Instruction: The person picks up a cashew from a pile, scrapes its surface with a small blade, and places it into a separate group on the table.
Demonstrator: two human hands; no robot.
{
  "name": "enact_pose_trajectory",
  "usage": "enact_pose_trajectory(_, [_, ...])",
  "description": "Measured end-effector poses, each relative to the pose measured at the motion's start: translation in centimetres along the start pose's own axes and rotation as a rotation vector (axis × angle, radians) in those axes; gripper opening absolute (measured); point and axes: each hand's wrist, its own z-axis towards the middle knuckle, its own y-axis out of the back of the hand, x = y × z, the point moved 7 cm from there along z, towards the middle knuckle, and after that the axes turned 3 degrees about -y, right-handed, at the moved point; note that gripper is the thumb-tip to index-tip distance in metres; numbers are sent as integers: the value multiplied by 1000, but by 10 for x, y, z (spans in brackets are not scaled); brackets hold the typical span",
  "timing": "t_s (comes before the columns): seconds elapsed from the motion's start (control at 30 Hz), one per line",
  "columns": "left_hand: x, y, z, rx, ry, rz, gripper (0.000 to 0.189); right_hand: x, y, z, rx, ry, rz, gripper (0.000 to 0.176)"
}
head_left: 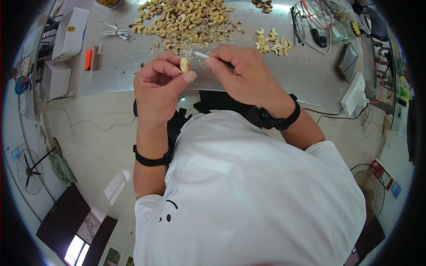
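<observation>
A pale cashew nut (184, 65) is pinched between the thumb and fingers of my left hand (162, 82), just above the table's near edge. My right hand (244, 71) grips a slim silver-handled knife (196, 54), its thin end pointing left, close to the nut. Beyond both hands lies a large heap of cashews (186, 15), with crumbs and skin flakes (186, 40) spread along its near side. To the right, a smaller group of whole cashews (273, 43) rests on the metal table (301, 71).
A bundle of thin silver sticks (116, 32) and an orange box (91, 59) lie at left. Dark nut pieces (262, 5) sit at the back. Tangled cables (315, 24), a phone-like device (348, 62) and a white power strip (355, 94) occupy the right side.
</observation>
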Motion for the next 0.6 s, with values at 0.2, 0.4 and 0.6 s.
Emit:
enact_pose_trajectory(0.2, [0, -3, 0, -74, 8, -14, 27, 2, 2, -1, 112, -44, 85, 11])
enact_pose_trajectory(0.4, [4, -3, 1, -80, 66, -101, 28, 4, -4, -1, 62, -11, 111, 16])
enact_pose_trajectory(0.6, [5, -5, 2, -88, 76, -102, 27, 6, -3, 1, 77, 12, 69, 18])
